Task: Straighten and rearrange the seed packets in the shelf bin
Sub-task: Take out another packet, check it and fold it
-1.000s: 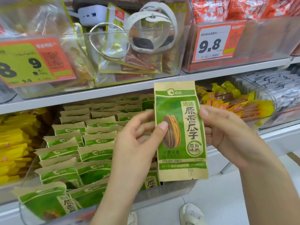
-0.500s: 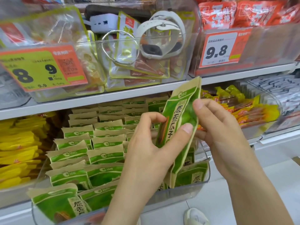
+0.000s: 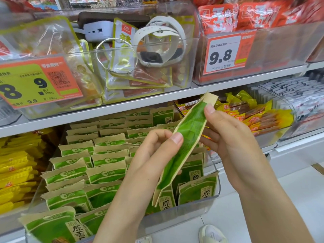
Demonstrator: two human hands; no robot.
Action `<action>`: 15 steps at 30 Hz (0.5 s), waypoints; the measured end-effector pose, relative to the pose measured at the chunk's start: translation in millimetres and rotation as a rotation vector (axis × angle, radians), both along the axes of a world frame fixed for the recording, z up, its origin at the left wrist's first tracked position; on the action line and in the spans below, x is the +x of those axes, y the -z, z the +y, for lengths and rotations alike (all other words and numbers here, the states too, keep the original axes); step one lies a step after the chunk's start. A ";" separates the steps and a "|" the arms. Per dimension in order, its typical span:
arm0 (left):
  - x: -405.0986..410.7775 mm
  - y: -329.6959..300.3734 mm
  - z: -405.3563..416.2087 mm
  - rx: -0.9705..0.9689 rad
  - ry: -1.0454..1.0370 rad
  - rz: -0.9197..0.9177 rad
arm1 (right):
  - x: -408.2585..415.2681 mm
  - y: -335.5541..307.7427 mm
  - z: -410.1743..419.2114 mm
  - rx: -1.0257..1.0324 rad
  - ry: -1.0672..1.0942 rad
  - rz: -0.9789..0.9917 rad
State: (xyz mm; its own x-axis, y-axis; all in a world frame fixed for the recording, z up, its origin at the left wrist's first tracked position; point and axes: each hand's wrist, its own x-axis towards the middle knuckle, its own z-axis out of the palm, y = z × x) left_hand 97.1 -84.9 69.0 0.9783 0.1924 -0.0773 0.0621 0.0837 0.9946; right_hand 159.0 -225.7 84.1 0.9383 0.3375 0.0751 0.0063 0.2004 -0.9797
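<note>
Right now a single seed packet (image 3: 185, 142) is held up in front of the shelf bin (image 3: 213, 199), turned almost edge-on to the camera, its kraft-paper top pointing up toward the shelf above and its bottom corner down over the bin's front right part. The left hand (image 3: 154, 160) pinches it near mid-length, thumb on the green face; the right hand (image 3: 233, 137) pinches it higher up, thumb near the top seal. Both grips are narrow and closed on that one packet.

My reading is that the step in hand is turning the packet so it can go back into a row. The next move calls for lining it up with the packets standing in the bin (image 3: 105, 174), which stand in rows with their tops up, and sliding it into the looser front right corner, where a few packets (image 3: 198, 190) lean unevenly.

The bin packets are green and tan with a small white logo; large Chinese characters show on the nearest ones, and I read 原香 on them. A price card (image 3: 226, 54) on the upper shelf reads 9.8. A yellow-green and orange tag (image 3: 35, 83) to the left shows a large 8, a 9, "9.9" and a QR code.
</note>
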 end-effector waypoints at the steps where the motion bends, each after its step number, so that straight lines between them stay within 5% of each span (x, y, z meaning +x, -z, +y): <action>1: 2.7 1.1 -0.3 -0.001 -0.012 0.003 | 0.2 0.4 -0.2 0.004 0.012 -0.003; 6: -12.0 2.3 -8.6 -0.092 -0.064 -0.114 | 1.1 2.6 -2.7 -0.013 0.001 -0.049; 15: -5.9 -2.6 -6.5 -0.273 -0.372 -0.373 | -3.8 4.5 -4.4 -0.143 -0.339 -0.118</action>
